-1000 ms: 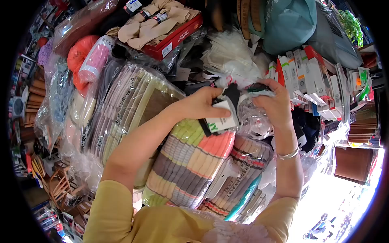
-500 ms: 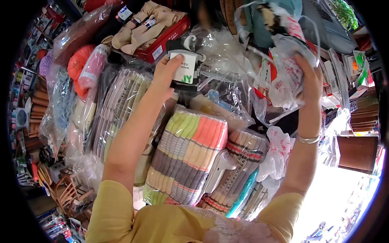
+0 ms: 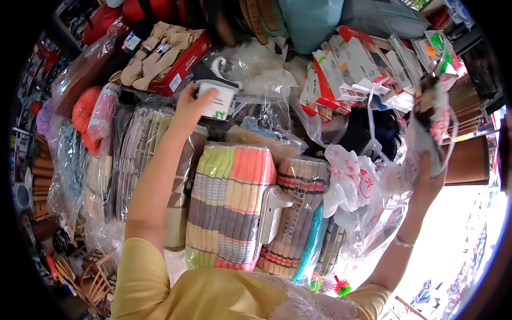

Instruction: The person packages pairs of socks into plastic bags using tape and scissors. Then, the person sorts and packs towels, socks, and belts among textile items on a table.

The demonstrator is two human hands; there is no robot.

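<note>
My left hand (image 3: 191, 106) grips a pack of dark socks (image 3: 216, 80) by its white card label (image 3: 217, 101), thumb on the front. A white plastic hook sticks up from the top of the pack. At the right, my right hand (image 3: 428, 178) is closed around a thin plastic bag (image 3: 413, 154) with red print. Something dark and pale shows at the top of that bag, blurred by motion. Between my arms lie a plastic-wrapped bundle of striped towels (image 3: 229, 208) and a second towel bundle (image 3: 298, 213), with a white device (image 3: 272, 213) wedged between them.
A red box (image 3: 181, 64) of beige socks (image 3: 154, 58) sits at the upper left. Several white and red boxes (image 3: 352, 64) are heaped at the upper right. A crumpled white bag (image 3: 349, 181) rests beside the towels. An orange bag (image 3: 87, 114) lies on the left.
My right hand has swung right and down with the plastic bag, uncovering the white and red boxes. My left hand still holds the sock pack, shifted slightly left in view.
</note>
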